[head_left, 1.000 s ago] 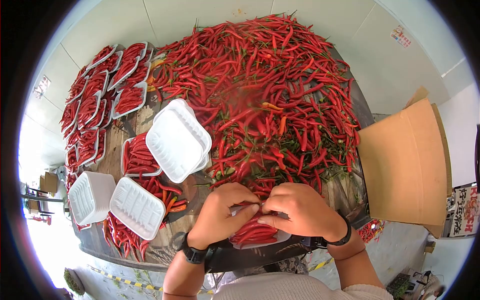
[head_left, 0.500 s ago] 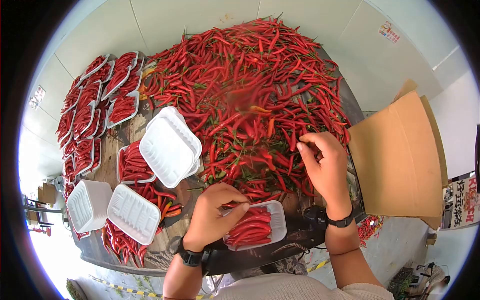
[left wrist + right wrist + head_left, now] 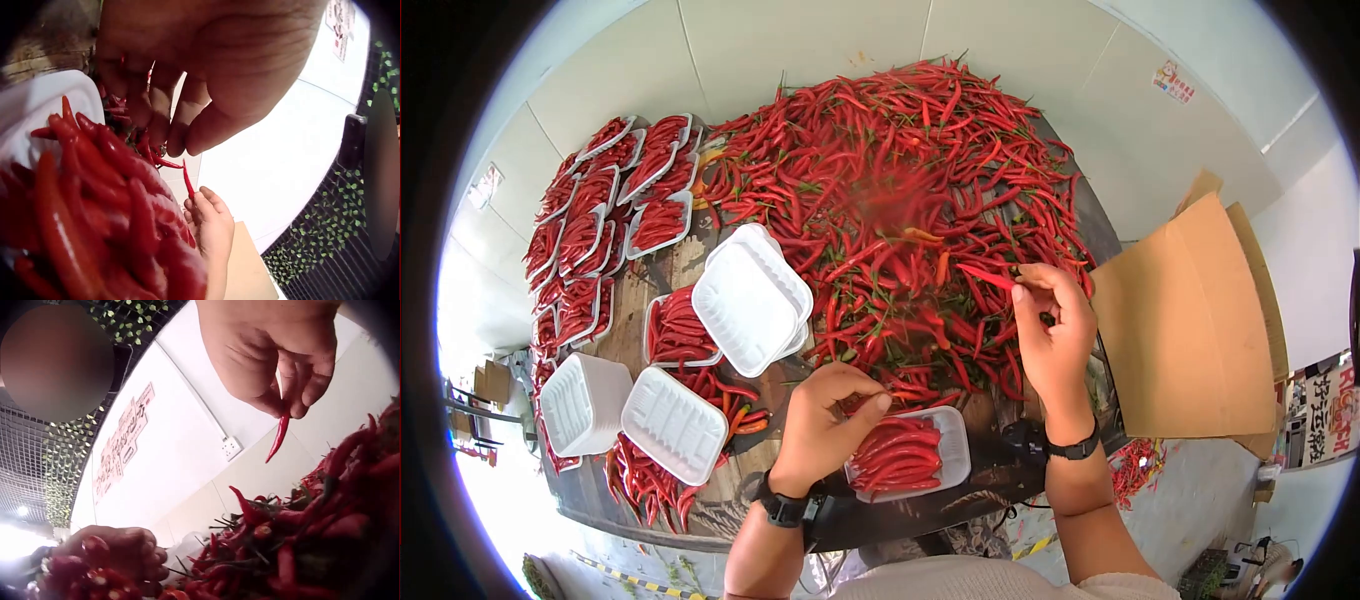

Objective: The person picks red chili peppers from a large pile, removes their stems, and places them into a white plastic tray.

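Note:
My right hand (image 3: 1055,325) pinches a red chili pepper (image 3: 986,275) between thumb and fingertips, above the right side of a large chili heap (image 3: 880,170). In the right wrist view the pepper (image 3: 279,439) hangs from the fingertips, its pointed end down. My left hand (image 3: 828,425) hovers at the left edge of a white tray (image 3: 956,440) of red chilies, fingers loosely curled. From the left wrist its fingers (image 3: 161,106) hang beside the tray's chilies (image 3: 119,206), with no pepper showing between them.
Filled trays (image 3: 662,225) stand stacked at the back left. Empty white trays (image 3: 750,300) rest on a filled one; another stack (image 3: 585,405) and a single tray (image 3: 675,425) are at the front left. A cardboard box (image 3: 1190,330) stands on the right.
The hands were together over the tray and have parted. My right hand has moved up and right to the heap and now holds a chili pepper. My left hand has stayed by the tray.

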